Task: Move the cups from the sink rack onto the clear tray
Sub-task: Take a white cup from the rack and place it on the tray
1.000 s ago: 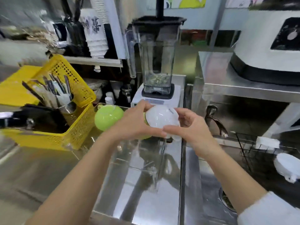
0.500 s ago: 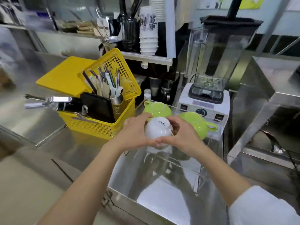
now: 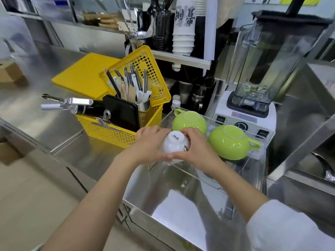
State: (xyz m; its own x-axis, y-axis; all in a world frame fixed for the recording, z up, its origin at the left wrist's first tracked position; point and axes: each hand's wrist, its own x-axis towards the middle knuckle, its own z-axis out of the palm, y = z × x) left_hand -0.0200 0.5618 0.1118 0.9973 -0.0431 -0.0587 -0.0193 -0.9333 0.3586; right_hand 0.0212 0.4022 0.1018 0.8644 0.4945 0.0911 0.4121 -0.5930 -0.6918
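A white cup (image 3: 174,144) is upside down between both hands, its base with a printed mark facing up. My left hand (image 3: 147,145) grips its left side and my right hand (image 3: 196,149) its right side, over the near left part of the clear tray (image 3: 204,175). Two green cups rest upside down on the tray behind it: one (image 3: 189,120) at the back left, a larger one (image 3: 229,143) with a handle to the right. The sink rack is out of view.
A yellow basket (image 3: 116,132) with utensils, a black tablet and a metal tool stands just left of the tray. A blender (image 3: 253,98) stands behind the tray. A steel ledge (image 3: 308,134) rises at right. A yellow board (image 3: 81,77) lies at the back left.
Both hands carried the white cup to the left and down to the near left part of the clear tray. The view swung left, away from the sink.
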